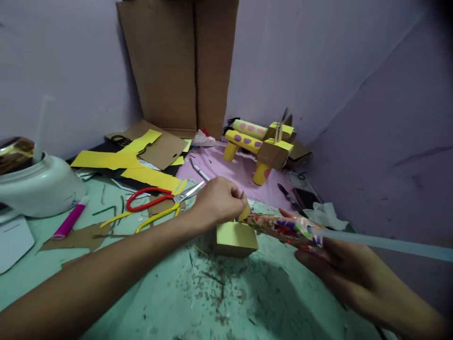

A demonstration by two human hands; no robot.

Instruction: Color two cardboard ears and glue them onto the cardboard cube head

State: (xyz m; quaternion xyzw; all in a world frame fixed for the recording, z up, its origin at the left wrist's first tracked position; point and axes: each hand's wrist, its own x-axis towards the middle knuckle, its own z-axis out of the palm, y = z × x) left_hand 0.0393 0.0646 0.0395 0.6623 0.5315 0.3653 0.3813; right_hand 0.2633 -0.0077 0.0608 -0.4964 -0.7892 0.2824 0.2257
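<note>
My left hand (222, 200) pinches a small yellow cardboard piece (245, 211) between thumb and fingers, just above a yellow-covered box (237, 240). My right hand (339, 264) is wrapped around a hot glue gun (283, 227) with a floral pattern. A long translucent glue stick (389, 244) runs out of its back end. The gun's nozzle points left, close to the small piece and the top of the box; I cannot tell whether it touches them.
Red-handled scissors (152, 200), yellow-handled pliers (159, 216) and a purple glue tube (71, 218) lie at left near a white pot (46, 184). Yellow paper strips (106, 160) lie behind. Two spotted yellow animal figures (244, 140) stand at the back; a cardboard sheet (170, 66) leans on the wall.
</note>
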